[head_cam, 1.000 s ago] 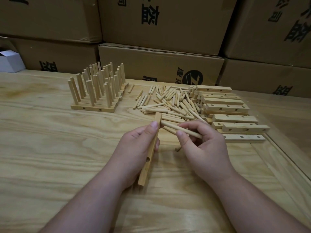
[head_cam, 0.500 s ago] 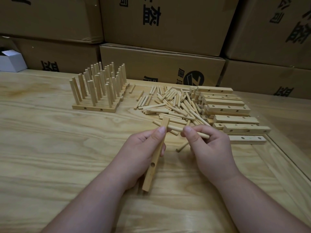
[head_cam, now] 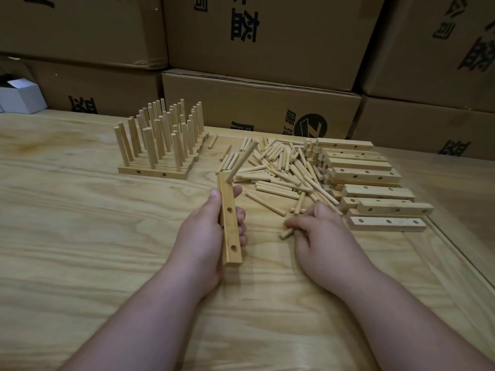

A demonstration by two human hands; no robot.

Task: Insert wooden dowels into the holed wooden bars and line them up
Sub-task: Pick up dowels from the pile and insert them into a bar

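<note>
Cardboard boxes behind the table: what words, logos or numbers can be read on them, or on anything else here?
"公司": seems to read so, tilted, on the upper right box.
Large black characters on the other boxes: upside down, partly cut off, not surely readable.
Round black logo on the middle lower box: a Z-like mark; the characters beside it are too blurred.
Wooden bars, dowels, white box: no text.
</note>
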